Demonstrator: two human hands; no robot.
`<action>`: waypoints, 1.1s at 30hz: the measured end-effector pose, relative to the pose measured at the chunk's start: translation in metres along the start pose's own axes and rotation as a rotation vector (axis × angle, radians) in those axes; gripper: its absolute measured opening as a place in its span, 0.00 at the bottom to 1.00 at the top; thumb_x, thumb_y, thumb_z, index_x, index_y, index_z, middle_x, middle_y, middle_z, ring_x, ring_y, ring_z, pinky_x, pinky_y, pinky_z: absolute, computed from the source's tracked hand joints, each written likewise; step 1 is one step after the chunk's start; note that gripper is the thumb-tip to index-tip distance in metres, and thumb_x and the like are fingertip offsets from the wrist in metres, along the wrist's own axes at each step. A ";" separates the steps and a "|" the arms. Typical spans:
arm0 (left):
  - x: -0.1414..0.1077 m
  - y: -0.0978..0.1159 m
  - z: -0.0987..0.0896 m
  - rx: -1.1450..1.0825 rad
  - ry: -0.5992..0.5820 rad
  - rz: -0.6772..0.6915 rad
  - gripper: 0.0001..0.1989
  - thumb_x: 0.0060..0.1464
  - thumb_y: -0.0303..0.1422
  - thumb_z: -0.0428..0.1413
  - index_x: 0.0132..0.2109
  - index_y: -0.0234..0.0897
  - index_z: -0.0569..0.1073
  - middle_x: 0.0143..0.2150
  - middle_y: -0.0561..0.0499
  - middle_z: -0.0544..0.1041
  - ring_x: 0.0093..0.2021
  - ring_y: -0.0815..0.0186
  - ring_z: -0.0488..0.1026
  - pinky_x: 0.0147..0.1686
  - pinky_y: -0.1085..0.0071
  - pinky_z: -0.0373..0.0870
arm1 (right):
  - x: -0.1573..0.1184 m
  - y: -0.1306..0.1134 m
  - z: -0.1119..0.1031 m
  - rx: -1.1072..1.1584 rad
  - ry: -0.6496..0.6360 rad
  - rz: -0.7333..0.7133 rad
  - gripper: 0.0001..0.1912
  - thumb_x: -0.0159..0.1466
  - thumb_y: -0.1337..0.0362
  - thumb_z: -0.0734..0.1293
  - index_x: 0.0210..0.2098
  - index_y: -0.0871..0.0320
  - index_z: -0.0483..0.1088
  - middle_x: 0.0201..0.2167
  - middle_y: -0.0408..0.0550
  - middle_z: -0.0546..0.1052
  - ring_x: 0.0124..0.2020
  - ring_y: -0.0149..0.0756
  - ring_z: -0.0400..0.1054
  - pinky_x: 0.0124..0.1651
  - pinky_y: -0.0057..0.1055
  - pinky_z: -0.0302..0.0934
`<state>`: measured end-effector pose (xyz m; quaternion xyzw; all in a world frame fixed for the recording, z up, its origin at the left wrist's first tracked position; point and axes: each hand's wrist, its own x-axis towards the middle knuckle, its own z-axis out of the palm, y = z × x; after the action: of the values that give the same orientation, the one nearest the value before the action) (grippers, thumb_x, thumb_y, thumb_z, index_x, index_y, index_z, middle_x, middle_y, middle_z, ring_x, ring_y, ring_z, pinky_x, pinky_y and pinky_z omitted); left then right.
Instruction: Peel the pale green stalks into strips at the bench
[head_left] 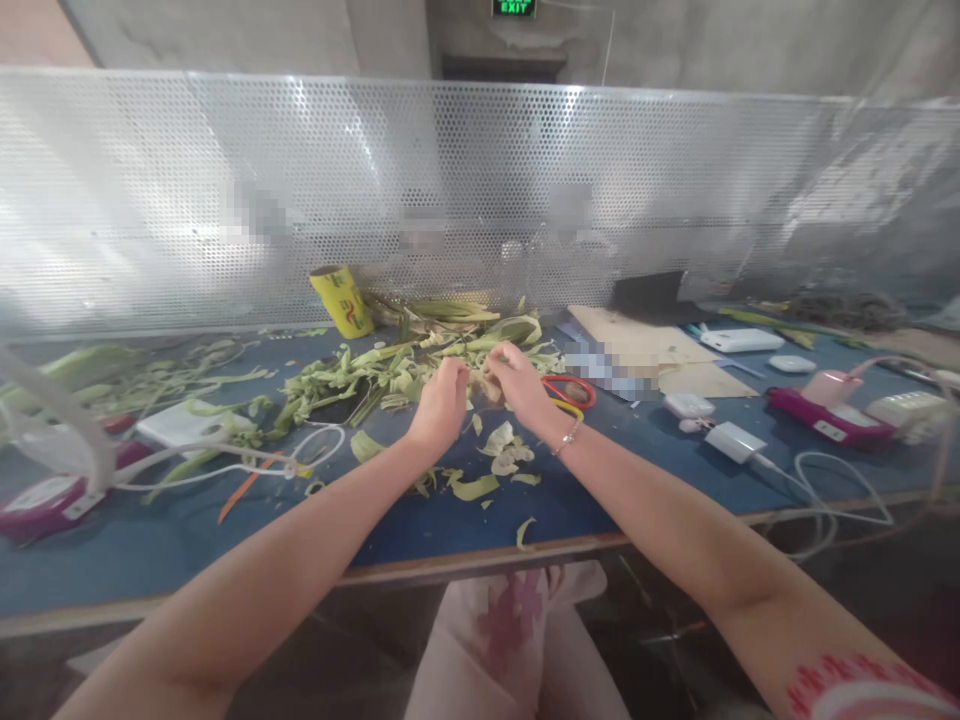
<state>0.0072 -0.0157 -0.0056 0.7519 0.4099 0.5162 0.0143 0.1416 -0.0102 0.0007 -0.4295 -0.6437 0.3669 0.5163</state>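
Note:
My left hand [441, 408] and my right hand [519, 388] face each other low over the blue tabletop, their fingers bent and pinched. Between the fingertips is something pale and tan, too small and blurred to name. Behind and to the left of them spreads a heap of pale green leaf and stalk strips [375, 370]. Torn pale peelings [506, 448] lie just in front of my right hand, and a curled green strip [476, 488] is nearer the edge. Red and yellow looped handles [594, 392] rest beside my right wrist.
A yellow cardboard tube [345, 303] leans by the perforated metal screen [495, 150]. Brown cardboard [622, 335] lies to the right. White chargers [735, 442], cables and magenta power strips [829, 415] occupy the right; another magenta strip [49, 508] and white cables are left.

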 end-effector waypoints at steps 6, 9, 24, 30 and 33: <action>0.000 0.002 0.001 -0.032 -0.086 0.069 0.05 0.52 0.28 0.46 0.29 0.39 0.59 0.24 0.54 0.64 0.26 0.68 0.62 0.29 0.72 0.60 | -0.002 0.002 0.004 -0.102 0.135 -0.037 0.08 0.62 0.56 0.55 0.31 0.53 0.56 0.16 0.34 0.58 0.16 0.27 0.56 0.22 0.25 0.53; -0.001 0.002 0.005 -0.108 -0.067 -0.055 0.04 0.54 0.29 0.45 0.31 0.39 0.59 0.22 0.56 0.62 0.23 0.69 0.60 0.26 0.72 0.58 | -0.003 0.003 0.005 -0.185 0.186 -0.151 0.08 0.62 0.56 0.55 0.32 0.53 0.57 0.16 0.35 0.57 0.17 0.27 0.54 0.24 0.25 0.51; 0.002 0.001 0.008 -0.376 -0.043 -0.320 0.05 0.57 0.31 0.44 0.31 0.39 0.57 0.23 0.58 0.57 0.23 0.72 0.58 0.25 0.74 0.57 | 0.001 0.009 0.002 -0.065 0.292 -0.160 0.08 0.64 0.56 0.54 0.33 0.53 0.56 0.16 0.34 0.55 0.15 0.25 0.52 0.21 0.23 0.48; 0.007 0.000 0.000 -0.456 -0.046 -0.344 0.06 0.56 0.32 0.45 0.31 0.39 0.56 0.21 0.59 0.55 0.20 0.74 0.55 0.22 0.75 0.54 | -0.001 0.002 -0.011 -0.117 0.095 -0.183 0.07 0.63 0.56 0.57 0.33 0.52 0.57 0.14 0.34 0.55 0.13 0.26 0.56 0.20 0.25 0.52; 0.009 -0.002 -0.003 -0.578 -0.124 -0.355 0.08 0.56 0.35 0.46 0.31 0.39 0.56 0.19 0.61 0.53 0.18 0.75 0.52 0.21 0.75 0.52 | -0.002 0.002 -0.014 -0.102 0.055 -0.180 0.09 0.62 0.54 0.58 0.32 0.52 0.56 0.13 0.33 0.55 0.12 0.26 0.56 0.19 0.24 0.52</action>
<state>0.0049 -0.0095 0.0018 0.6636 0.3695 0.5538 0.3413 0.1554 -0.0113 0.0012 -0.4057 -0.6829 0.2740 0.5422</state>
